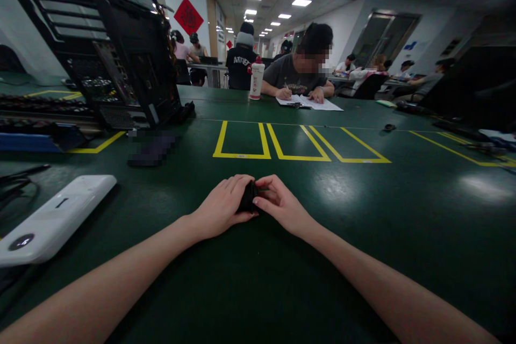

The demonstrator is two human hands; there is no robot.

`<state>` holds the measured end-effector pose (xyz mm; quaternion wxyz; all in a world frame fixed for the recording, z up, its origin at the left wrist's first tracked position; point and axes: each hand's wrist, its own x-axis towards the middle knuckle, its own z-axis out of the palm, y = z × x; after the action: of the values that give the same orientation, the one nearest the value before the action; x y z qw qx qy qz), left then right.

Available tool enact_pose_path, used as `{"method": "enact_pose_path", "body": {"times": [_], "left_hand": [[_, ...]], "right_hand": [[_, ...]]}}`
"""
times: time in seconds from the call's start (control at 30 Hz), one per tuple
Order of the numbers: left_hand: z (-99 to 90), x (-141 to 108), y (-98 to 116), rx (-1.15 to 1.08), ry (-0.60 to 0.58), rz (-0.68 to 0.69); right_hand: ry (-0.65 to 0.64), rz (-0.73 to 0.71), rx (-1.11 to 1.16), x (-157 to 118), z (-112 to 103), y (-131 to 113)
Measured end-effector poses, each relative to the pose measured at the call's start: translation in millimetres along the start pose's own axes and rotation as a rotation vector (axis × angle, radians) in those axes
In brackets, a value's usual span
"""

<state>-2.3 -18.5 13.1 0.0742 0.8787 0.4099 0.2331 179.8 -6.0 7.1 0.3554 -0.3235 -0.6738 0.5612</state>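
Both of my hands meet over the green table (pixel 258 279), around a small black object (pixel 247 197) whose kind I cannot make out. My left hand (pixel 223 201) wraps over its left side, with the thumb along the near edge. From the right, my right hand (pixel 282 201) pinches the object's edge between thumb and fingers. Much of the object is hidden behind the fingers. Beyond the hands, yellow tape outlines (pixel 242 156) mark rectangles on the tabletop.
At left stand an open black computer case (pixel 133 59) and a white device (pixel 60 215); a dark flat item (pixel 153 149) lies nearby. Across the table a person (pixel 300 67) writes on papers (pixel 322 103) beside a white bottle (pixel 256 80). Dark equipment (pixel 475 86) stands at right.
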Motion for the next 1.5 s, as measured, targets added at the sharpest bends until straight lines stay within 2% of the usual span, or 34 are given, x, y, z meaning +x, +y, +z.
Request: {"method": "enact_pose_path", "body": {"times": [0.23, 0.47, 0.8, 1.1, 1.33, 1.5], "left_hand": [[-0.3, -0.2, -0.8, -0.001, -0.014, -0.008], [1.2, 0.8, -0.5, 0.01, -0.002, -0.004], [1.5, -0.5, -2.4, -0.016, 0.007, -0.021], [-0.6, -0.4, 0.2, 0.007, -0.007, -0.013], [-5.9, -1.2, 2.8, 0.001, -0.057, 0.005], [-6.5, -0.8, 3.2, 0.0, -0.062, 0.001]], "right_hand": [[-0.099, -0.013, 0.02, -3.5, -2.8, 0.0], [-0.025, -0.039, -0.033, -0.6, -1.0, -0.9], [-0.067, -0.066, -0.032, -3.0, -2.2, -2.0], [-0.013, 0.003, -0.001, -0.4, 0.1, -1.8], [-0.1, -0.007, 0.045, -5.5, -1.2, -2.2], [-0.062, -0.014, 0.017, -3.9, 0.1, 0.0]]}}
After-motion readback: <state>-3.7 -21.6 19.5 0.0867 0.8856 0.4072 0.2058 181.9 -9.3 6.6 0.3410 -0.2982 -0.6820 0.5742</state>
